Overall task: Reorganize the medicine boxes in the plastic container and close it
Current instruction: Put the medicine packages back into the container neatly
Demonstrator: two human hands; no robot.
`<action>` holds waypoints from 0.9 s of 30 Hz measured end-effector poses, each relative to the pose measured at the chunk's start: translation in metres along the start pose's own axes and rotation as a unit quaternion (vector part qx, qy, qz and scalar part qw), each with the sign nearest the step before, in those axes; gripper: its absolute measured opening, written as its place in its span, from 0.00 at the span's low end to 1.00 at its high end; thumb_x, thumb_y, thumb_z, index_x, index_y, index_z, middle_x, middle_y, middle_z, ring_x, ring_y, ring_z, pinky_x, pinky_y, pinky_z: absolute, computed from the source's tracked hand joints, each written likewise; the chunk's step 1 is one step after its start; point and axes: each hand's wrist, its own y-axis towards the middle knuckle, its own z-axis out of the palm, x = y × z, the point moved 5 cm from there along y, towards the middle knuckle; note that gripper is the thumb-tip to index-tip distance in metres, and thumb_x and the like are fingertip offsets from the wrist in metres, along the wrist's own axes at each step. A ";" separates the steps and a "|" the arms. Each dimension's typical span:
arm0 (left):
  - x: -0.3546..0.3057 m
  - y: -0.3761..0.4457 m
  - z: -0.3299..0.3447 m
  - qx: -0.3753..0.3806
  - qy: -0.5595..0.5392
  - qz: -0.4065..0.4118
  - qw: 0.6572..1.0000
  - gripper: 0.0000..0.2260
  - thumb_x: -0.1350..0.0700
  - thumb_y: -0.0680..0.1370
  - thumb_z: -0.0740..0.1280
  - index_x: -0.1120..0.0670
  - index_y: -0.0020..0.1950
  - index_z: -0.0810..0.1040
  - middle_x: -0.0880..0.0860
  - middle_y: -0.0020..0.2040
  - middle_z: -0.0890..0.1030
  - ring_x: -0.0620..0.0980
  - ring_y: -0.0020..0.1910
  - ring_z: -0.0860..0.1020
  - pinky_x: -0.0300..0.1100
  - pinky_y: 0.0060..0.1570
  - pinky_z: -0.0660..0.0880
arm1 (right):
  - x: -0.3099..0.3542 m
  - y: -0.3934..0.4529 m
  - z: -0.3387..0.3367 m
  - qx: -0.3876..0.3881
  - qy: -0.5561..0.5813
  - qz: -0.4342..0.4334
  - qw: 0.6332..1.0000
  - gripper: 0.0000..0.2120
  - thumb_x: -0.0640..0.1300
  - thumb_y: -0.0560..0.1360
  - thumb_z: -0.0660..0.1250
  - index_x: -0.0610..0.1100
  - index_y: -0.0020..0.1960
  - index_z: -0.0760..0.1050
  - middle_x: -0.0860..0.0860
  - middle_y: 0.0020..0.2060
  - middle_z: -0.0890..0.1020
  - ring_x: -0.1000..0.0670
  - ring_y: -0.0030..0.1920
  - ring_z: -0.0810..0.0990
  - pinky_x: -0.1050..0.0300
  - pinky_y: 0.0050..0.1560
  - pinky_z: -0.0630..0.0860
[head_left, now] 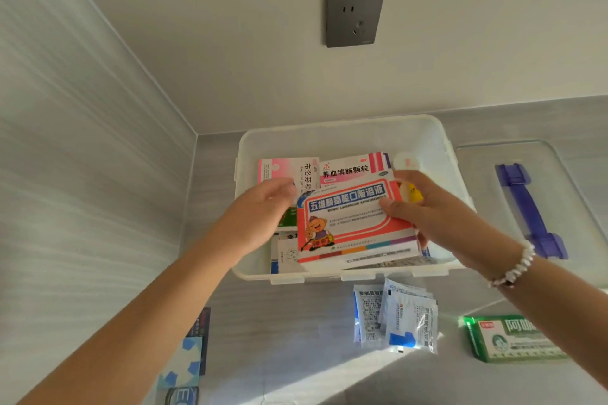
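Note:
A clear plastic container point(342, 135) stands open on the grey counter against the wall. My right hand point(437, 210) grips the right edge of a large red, white and blue medicine box point(348, 223), held tilted over the container. My left hand point(263, 207) is at that box's left edge, fingers curled behind its corner. Beneath it, two pink and white boxes point(348, 168) lie at the back, and smaller boxes point(286, 253) show at the front left. The container's clear lid point(559, 181) with a purple handle point(526, 207) lies to the right.
Several blue and white sachets point(398, 316) lie on the counter in front of the container. A green and white box point(506, 339) sits at the front right. Dark and blue packs point(187, 355) lie at the front left. A grey wall socket point(354, 16) is above.

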 end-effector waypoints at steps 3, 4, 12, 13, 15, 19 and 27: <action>-0.005 -0.005 0.001 0.007 0.119 0.039 0.992 0.19 0.48 0.80 0.56 0.49 0.70 0.67 0.42 0.67 0.70 0.43 0.59 0.74 0.33 0.52 0.71 | -0.002 0.009 0.017 0.038 0.007 0.039 0.999 0.18 0.50 0.74 0.65 0.51 0.61 0.64 0.49 0.41 0.83 0.50 0.34 0.82 0.59 0.30 0.76; -0.003 -0.003 0.003 0.015 0.138 0.041 0.989 0.19 0.47 0.80 0.56 0.49 0.70 0.68 0.44 0.67 0.72 0.46 0.61 0.75 0.37 0.54 0.71 | -0.002 0.010 0.022 0.049 0.005 0.051 0.998 0.18 0.50 0.74 0.66 0.50 0.61 0.64 0.47 0.40 0.83 0.49 0.35 0.81 0.59 0.30 0.74; 0.007 0.013 0.003 0.074 0.200 -0.014 0.977 0.17 0.44 0.79 0.58 0.48 0.64 0.73 0.50 0.60 0.78 0.48 0.52 0.75 0.41 0.50 0.69 | -0.002 0.013 0.045 0.174 -0.053 0.155 0.971 0.15 0.54 0.77 0.59 0.43 0.42 0.74 0.46 0.33 0.81 0.50 0.28 0.74 0.60 0.29 0.68; 0.009 0.014 0.003 0.083 0.195 -0.023 0.977 0.17 0.43 0.78 0.58 0.47 0.63 0.74 0.49 0.60 0.78 0.48 0.53 0.74 0.41 0.51 0.69 | -0.005 0.014 0.048 0.182 -0.057 0.166 0.967 0.16 0.55 0.76 0.59 0.43 0.44 0.75 0.47 0.33 0.82 0.51 0.28 0.74 0.61 0.30 0.67; 0.011 0.016 0.004 0.099 0.205 -0.035 0.973 0.20 0.40 0.77 0.58 0.46 0.66 0.71 0.50 0.65 0.74 0.50 0.59 0.74 0.44 0.60 0.69 | -0.010 0.017 0.051 0.180 -0.031 0.169 0.969 0.16 0.55 0.76 0.60 0.43 0.46 0.75 0.48 0.30 0.81 0.51 0.29 0.73 0.60 0.30 0.64; 0.014 0.018 0.006 0.102 0.246 -0.055 0.962 0.28 0.40 0.76 0.60 0.46 0.74 0.60 0.55 0.72 0.57 0.57 0.67 0.67 0.47 0.67 0.63 | -0.013 0.030 0.057 0.159 -0.035 0.107 0.981 0.16 0.51 0.75 0.64 0.41 0.56 0.71 0.41 0.45 0.84 0.42 0.42 0.81 0.47 0.47 0.80; 0.019 0.022 0.016 0.036 0.324 -0.049 0.944 0.32 0.43 0.74 0.67 0.51 0.73 0.58 0.56 0.67 0.63 0.54 0.63 0.68 0.48 0.60 0.72 | -0.010 0.041 0.070 0.174 -0.101 0.085 0.976 0.14 0.46 0.74 0.66 0.41 0.58 0.72 0.43 0.52 0.82 0.44 0.48 0.83 0.55 0.44 0.81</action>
